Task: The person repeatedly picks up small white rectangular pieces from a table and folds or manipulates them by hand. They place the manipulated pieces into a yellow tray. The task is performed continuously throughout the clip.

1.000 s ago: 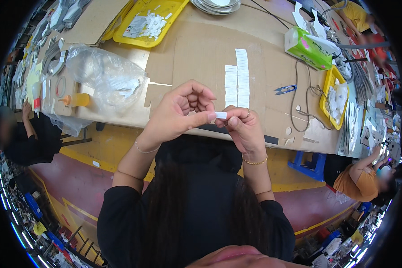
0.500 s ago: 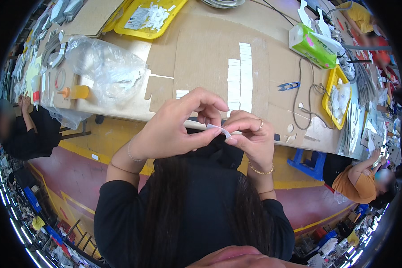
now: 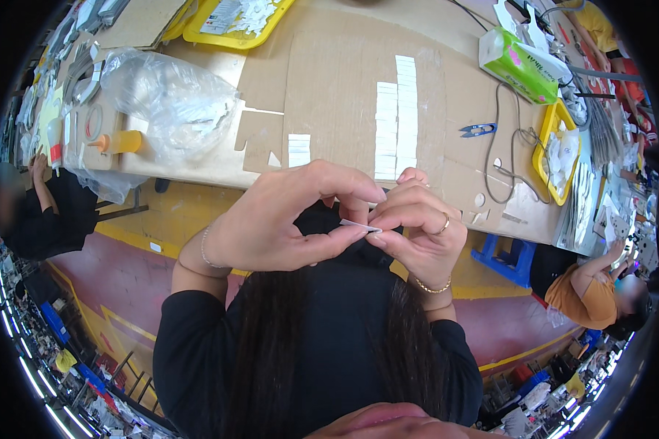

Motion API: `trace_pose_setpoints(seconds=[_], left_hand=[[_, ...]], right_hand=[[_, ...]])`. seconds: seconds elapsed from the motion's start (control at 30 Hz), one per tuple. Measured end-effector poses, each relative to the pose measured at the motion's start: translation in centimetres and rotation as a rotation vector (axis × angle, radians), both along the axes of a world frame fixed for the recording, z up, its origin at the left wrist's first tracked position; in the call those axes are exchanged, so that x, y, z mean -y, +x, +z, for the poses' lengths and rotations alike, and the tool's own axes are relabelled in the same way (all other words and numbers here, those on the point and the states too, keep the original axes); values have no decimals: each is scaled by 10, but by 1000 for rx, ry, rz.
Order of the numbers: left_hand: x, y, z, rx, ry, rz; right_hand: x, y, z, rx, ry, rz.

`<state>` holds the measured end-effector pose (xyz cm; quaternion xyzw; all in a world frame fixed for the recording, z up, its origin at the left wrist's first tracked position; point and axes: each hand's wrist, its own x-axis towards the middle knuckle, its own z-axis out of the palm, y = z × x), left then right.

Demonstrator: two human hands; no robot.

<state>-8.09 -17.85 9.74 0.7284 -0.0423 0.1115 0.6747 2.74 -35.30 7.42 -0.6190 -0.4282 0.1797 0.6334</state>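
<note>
A small white strip is pinched between my two hands, just in front of the table's near edge. My left hand grips its left end between thumb and fingers. At the other end, the thumb and fingertips of my right hand are closed on it. Beyond my hands, white pieces lie in two long columns on a brown cardboard sheet. A shorter stack of similar white pieces lies to their left, above my left hand.
Left on the table are a clear plastic bag and a yellow-orange squeeze bottle. A yellow tray of white pieces sits at the back. To the right are blue thread snips, a green tissue pack, a cable and a yellow basket.
Both hands have come slightly nearer to me, still pinching the white strip. The strip was curved and now looks flatter. More of the short white stack shows.
</note>
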Motion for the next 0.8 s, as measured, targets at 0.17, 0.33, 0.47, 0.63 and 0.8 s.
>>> trace_pose_setpoints(seconds=[0.17, 0.33, 0.47, 0.63, 0.8], left_hand=[[-1, 0, 3, 4, 33, 0], [-2, 0, 3, 30, 75, -1], [-2, 1, 2, 60, 120, -2], [-3, 1, 2, 79, 133, 4], [-2, -1, 1, 2, 11, 17]], right_hand=[[-2, 1, 0, 46, 31, 9], [-1, 0, 1, 51, 34, 5], [-1, -1, 1, 58, 31, 1], [0, -1, 1, 42, 35, 1], [2, 2, -4, -38, 29, 55]])
